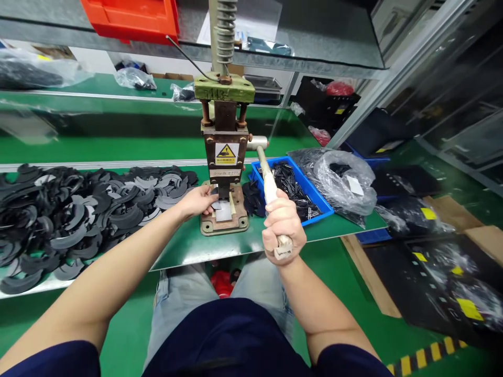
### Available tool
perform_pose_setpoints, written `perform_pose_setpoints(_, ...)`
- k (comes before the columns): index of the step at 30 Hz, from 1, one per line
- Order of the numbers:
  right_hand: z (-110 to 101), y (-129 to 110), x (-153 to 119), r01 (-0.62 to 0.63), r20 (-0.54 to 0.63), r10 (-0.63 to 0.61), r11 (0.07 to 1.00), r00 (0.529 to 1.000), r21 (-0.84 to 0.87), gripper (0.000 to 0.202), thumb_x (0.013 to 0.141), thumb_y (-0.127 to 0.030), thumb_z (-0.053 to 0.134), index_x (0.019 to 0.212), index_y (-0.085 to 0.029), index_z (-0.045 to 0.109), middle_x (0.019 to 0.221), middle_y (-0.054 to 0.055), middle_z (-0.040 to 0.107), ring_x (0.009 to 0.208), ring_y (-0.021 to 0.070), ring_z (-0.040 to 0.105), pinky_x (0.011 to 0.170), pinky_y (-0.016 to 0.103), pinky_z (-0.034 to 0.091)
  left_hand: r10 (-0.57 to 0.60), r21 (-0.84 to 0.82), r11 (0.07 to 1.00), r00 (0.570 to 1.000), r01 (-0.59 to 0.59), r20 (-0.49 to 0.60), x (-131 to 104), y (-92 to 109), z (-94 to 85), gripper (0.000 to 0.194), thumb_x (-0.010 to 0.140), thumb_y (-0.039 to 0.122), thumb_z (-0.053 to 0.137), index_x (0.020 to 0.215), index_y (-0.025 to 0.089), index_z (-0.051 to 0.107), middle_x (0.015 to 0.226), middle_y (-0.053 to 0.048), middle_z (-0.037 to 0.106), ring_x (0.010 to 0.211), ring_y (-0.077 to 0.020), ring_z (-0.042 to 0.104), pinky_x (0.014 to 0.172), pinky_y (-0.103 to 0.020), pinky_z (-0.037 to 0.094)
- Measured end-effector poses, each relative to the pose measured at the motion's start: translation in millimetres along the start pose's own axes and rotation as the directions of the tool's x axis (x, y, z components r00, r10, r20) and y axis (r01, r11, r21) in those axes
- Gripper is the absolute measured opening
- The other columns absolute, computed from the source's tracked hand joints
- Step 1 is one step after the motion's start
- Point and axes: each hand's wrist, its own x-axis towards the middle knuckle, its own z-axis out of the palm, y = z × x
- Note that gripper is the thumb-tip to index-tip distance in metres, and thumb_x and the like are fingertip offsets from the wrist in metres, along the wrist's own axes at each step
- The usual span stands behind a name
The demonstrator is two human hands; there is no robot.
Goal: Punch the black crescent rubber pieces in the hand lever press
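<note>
Left hand: near the centre of the frame, the left hand (202, 200) has thumb and fingers pinched together on a small dark piece.
Pinched piece: the dark piece (216, 205) looks thin and smooth with a greyish sheen; it sits at the foot of the press, mostly hidden by the fingers, so its full outline cannot be told.
Right hand: right of centre, the right hand (285, 230) is wrapped in a full fist round the lever (267, 175).
Lever: pale, slanting from a silver hub down to a worn, whitish grip whose squared end shows below the fist.
Hand press: upright at the centre, the hand press (225, 123) has a dark, rust-marked body, a chipped green top plate, a coil spring (227, 26) above and a bolted brown base.
Warning label: yellow and white, the warning label (227, 153) shows a black triangle on the press front.
Press base: a pale grey plate (223, 211) lies below the punch.
Curved pieces: heaped across the left of the frame, black and grey crescents (129, 214) cover the green tabletop (184, 250).
Blue tray: right of the lever, the blue tray (323, 213) holds slim black parts (293, 186).
Upper left: an orange-red bin (131, 18) on a shelf.
</note>
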Motion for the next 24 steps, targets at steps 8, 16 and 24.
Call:
perform_pose_setpoints(8, 1.4, -1.2, 1.5, 0.008, -0.019, -0.008, 1.000, 1.000, 0.011, 0.010, 0.086, -0.035, 0.069, 0.082, -0.034, 0.060, 0.071, -0.003, 0.063, 0.087, 0.0258, 0.071, 0.111, 0.070, 0.057, -0.058, 0.067, 0.996, 0.998, 0.057, 0.007, 1.8, 7.8, 6.5, 0.018, 0.091, 0.031, 0.076, 0.096, 0.020, 0.062, 0.053, 0.002, 0.062, 0.042, -0.0141, 0.059, 0.043, -0.022, 0.042)
perform_pose_setpoints(16, -7.9, 0.4, 9.2, 0.084, 0.063, -0.087, 0.995, 0.994, 0.048, 0.009, 0.087, -0.026, 0.071, 0.085, -0.027, 0.063, 0.079, -0.003, 0.067, 0.093, 0.0228, 0.071, 0.113, 0.067, 0.056, 0.369, 0.309, 0.866, 0.920, -0.393, 0.135, -32.8, -8.1, -24.1, 0.026, 0.100, 0.043, 0.054, 0.106, 0.021, 0.067, 0.092, -0.006, 0.077, 0.081, -0.0223, 0.073, 0.075, -0.034, 0.058)
perform_pose_setpoints(24, 0.4, 1.3, 9.1, 0.090, -0.016, -0.089, 0.995, 0.996, 0.044, 0.013, 0.089, -0.028, 0.071, 0.082, -0.027, 0.060, 0.075, -0.003, 0.064, 0.088, 0.0223, 0.069, 0.109, 0.065, 0.058, 0.490, 0.869, 0.483, 0.856, -0.108, -0.166, -46.3, -50.8, -140.5, 0.036, 0.098, 0.048, 0.058, 0.115, 0.020, 0.073, 0.117, -0.014, 0.076, 0.115, -0.0350, 0.068, 0.106, -0.047, 0.050)
